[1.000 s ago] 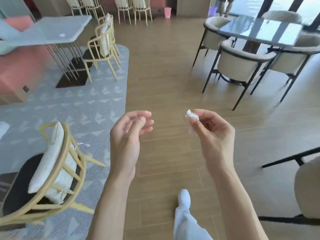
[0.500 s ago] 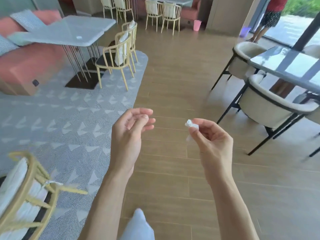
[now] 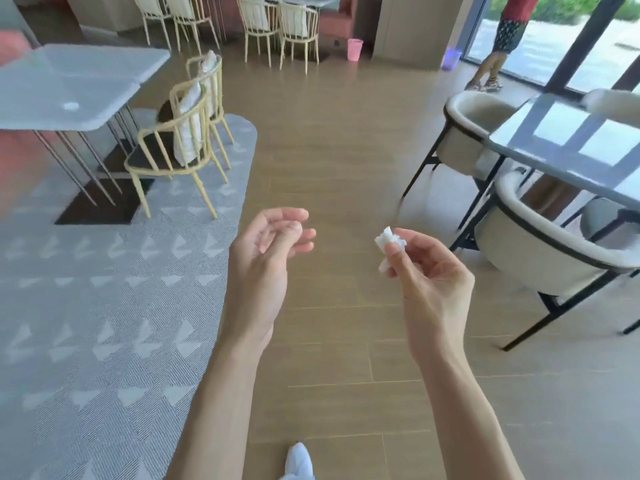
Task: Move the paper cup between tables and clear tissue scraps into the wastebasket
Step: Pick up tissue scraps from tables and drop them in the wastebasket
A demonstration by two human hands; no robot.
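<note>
**Small scrap, long walk: risk of a drop short of the basket**

Pinched in the right hand (image 3: 433, 271) between thumb and fingertips: 1 crumpled white tissue scrap (image 3: 389, 242), held out in front at about waist height, over the wooden floor (image 3: 339, 161). Left hand (image 3: 266, 258) alongside, fingers loosely curled, holding nothing. Far ahead against the back wall, a pink wastebasket (image 3: 355, 49), with a purple one (image 3: 451, 59) to its right; both well apart from the hands. On the grey bench (image 3: 114, 74) at left, a small white speck (image 3: 71, 106), likely another scrap, though too blurred to confirm. No paper cup visible anywhere.

Main risks, judged from here:

- Light pinch on a light, ragged scrap: easy to lose mid-stride, or to shed a fragment onto the floor unnoticed.
- Release from too far out or too high: likely to drift wide of the basket rim.
- 2 baskets to choose from: possible wrong pick.
- Narrow lane between the yellow chair (image 3: 173, 150) at the rug edge and the cream chair (image 3: 540, 244) at right: a snag for a foot or elbow.
- Another person (image 3: 502, 39) near the window, close to the purple basket: possible crossing of paths.
- Speck on the bench easily forgotten.
</note>
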